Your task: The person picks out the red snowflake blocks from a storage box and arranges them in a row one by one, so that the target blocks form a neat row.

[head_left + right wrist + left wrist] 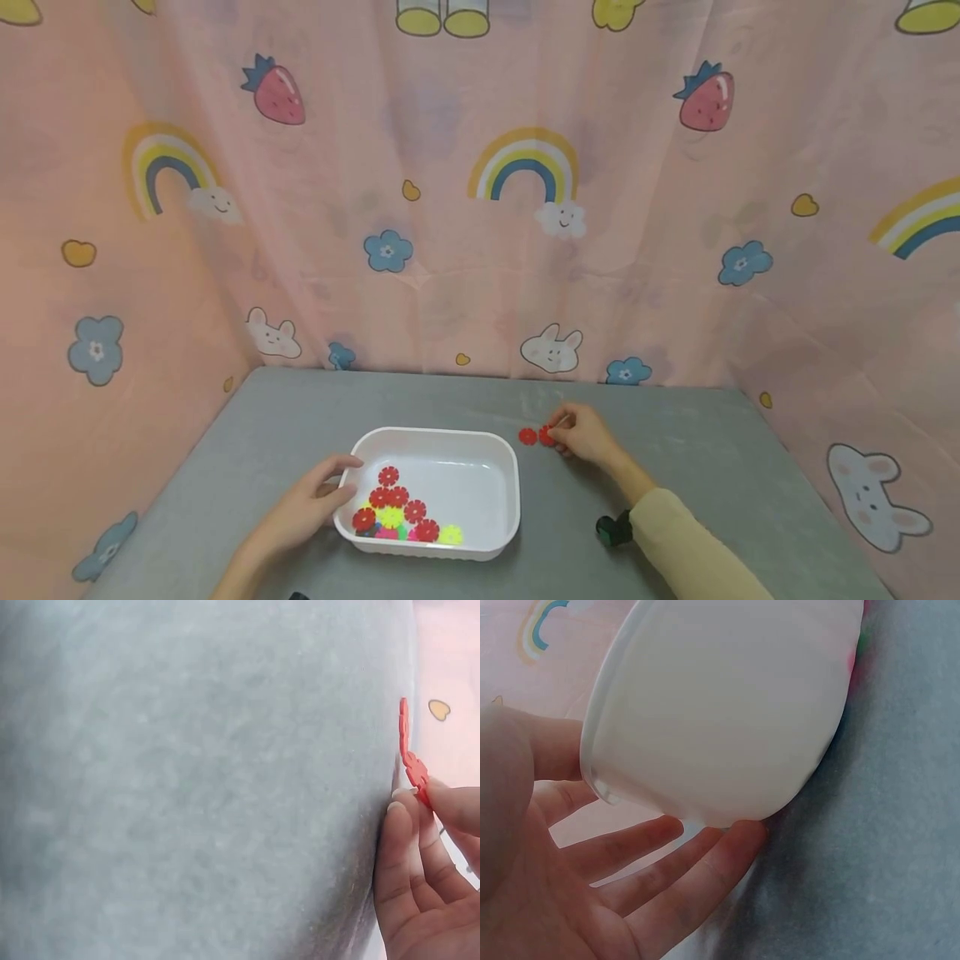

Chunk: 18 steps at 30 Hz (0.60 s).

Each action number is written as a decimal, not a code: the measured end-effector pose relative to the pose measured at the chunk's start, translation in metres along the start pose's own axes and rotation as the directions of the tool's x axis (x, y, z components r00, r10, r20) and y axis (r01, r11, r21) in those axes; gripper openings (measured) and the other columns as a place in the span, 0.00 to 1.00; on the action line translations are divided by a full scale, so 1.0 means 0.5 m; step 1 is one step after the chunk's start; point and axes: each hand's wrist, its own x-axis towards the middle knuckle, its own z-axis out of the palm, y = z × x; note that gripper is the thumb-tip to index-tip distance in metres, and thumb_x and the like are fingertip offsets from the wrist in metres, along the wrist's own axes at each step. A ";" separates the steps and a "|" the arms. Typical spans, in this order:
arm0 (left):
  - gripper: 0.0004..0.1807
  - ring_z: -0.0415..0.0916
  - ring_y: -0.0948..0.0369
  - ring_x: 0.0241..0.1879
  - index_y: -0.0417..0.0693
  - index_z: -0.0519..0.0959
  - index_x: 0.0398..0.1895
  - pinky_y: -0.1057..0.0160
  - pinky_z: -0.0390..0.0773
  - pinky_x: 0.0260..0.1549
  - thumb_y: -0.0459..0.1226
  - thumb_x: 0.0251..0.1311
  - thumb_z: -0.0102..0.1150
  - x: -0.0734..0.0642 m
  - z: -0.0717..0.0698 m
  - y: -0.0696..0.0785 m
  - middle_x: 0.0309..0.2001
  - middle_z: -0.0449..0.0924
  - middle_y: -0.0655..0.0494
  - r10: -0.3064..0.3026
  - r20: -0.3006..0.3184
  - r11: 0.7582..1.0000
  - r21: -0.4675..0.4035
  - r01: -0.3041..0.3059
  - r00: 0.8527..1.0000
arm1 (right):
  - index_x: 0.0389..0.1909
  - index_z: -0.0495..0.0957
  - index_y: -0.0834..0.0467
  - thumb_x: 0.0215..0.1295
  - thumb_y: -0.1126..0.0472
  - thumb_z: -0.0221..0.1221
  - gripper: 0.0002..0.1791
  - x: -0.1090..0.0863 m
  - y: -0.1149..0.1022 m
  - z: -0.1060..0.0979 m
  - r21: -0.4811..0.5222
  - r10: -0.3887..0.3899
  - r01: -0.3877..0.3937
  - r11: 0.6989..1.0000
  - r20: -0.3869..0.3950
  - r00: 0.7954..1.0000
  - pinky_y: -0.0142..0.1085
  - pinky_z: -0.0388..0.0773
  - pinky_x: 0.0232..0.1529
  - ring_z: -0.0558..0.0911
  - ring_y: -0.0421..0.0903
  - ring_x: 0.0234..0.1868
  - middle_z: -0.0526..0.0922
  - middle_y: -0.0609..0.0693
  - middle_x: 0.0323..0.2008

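Note:
A white plastic tray (495, 533) holds several notched, flower-like plastic discs; a red disc (388, 476) and a yellow disc (451, 534) lie among them, with pink and green ones partly hidden beneath. My left hand (303, 504) grips the tray's left end, and in the left wrist view its fingertips (746, 834) rest against the outer wall. Right of the tray, my right hand (587, 435) pinches a red notched disc (416, 772) between thumb and fingers, tilted at the table surface. Another red disc (528, 437) lies flat just left of it.
The grey tabletop (420, 400) reaches back to a pink curtain (450, 308) printed with rainbows and rabbits, which also hangs at both sides. A dark strapped object (614, 529) sits at the right sleeve (686, 542).

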 end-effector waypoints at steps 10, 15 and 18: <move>0.20 0.78 0.42 0.57 0.49 0.75 0.62 0.50 0.85 0.42 0.41 0.69 0.62 -0.003 0.002 0.003 0.69 0.66 0.35 -0.008 -0.014 1.000 -0.005 0.008 1.000 | 0.37 0.79 0.63 0.66 0.68 0.65 0.03 0.011 0.009 0.008 -0.033 0.026 -0.026 0.999 -0.009 1.000 0.36 0.82 0.25 0.80 0.45 0.24 0.82 0.52 0.26; 0.20 0.79 0.43 0.57 0.50 0.75 0.62 0.51 0.86 0.42 0.40 0.69 0.62 0.000 0.002 0.000 0.69 0.66 0.34 -0.002 -0.020 1.000 -0.001 0.002 1.000 | 0.37 0.79 0.64 0.66 0.68 0.65 0.04 0.012 0.008 0.009 -0.060 0.034 -0.035 0.998 -0.020 0.999 0.35 0.82 0.24 0.80 0.45 0.23 0.81 0.52 0.26; 0.20 0.79 0.44 0.57 0.50 0.76 0.62 0.51 0.86 0.42 0.40 0.69 0.62 0.002 0.002 -0.003 0.69 0.66 0.35 -0.008 -0.025 1.000 -0.006 0.008 1.000 | 0.36 0.78 0.65 0.66 0.69 0.65 0.04 0.011 0.005 0.009 -0.065 0.027 -0.028 0.997 -0.024 0.999 0.36 0.83 0.24 0.80 0.45 0.22 0.81 0.53 0.25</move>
